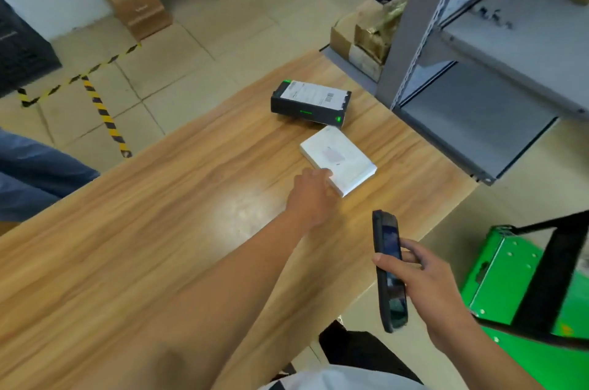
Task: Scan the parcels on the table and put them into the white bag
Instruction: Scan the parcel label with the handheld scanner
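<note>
Two parcels lie on the wooden table (159, 230). A flat white box (339, 158) sits near the right side, and my left hand (310, 195) reaches to its near left corner, fingers touching its edge. Behind it lies a black box (310, 103) with a white shipping label and green marks. My right hand (427, 287) holds a black handheld scanner (389, 271) upright off the table's right edge, its screen facing left. No white bag is in view.
A grey metal shelf rack (478, 55) stands at the table's far right corner. A green crate (510, 278) with a black frame sits on the floor at right. Cardboard boxes (363, 39) lie beyond the table. A person in blue (38, 173) stands at left.
</note>
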### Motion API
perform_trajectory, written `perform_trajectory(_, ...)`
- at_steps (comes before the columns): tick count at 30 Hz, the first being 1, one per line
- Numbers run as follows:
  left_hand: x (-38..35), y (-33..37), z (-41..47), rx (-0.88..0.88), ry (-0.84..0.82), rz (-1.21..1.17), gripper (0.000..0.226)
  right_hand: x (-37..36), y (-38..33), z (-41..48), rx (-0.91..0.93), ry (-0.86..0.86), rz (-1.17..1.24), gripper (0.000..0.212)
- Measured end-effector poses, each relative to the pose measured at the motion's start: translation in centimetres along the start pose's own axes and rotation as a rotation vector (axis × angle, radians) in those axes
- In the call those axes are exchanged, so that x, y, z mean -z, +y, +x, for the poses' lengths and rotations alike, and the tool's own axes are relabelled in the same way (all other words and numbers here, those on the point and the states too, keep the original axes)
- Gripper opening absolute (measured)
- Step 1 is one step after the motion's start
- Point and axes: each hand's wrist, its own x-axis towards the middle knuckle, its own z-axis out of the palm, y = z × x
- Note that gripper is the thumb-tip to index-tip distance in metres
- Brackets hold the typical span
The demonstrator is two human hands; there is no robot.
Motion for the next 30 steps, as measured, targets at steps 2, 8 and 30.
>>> perform_trajectory(2, -0.8, 2.5, 2.1, -0.032, 0.017, 0.095, 0.065, 1.2, 0.4, 0.9, -0.018, 0.03, 0.034, 0.039)
perform_trajectory(8, -2.7, 6.3, 6.7, 0.067, -0.118, 0.355, 0.077, 4.5, 1.1, 1.5, -0.044, 0.058, 0.07, 0.074)
perform_trajectory(30, -4.6, -12.2, -20.6, 0.418, 0.127, 0.078, 0.096, -4.1, -3.1, 3.5, 0.12, -0.374, -0.138, 0.036)
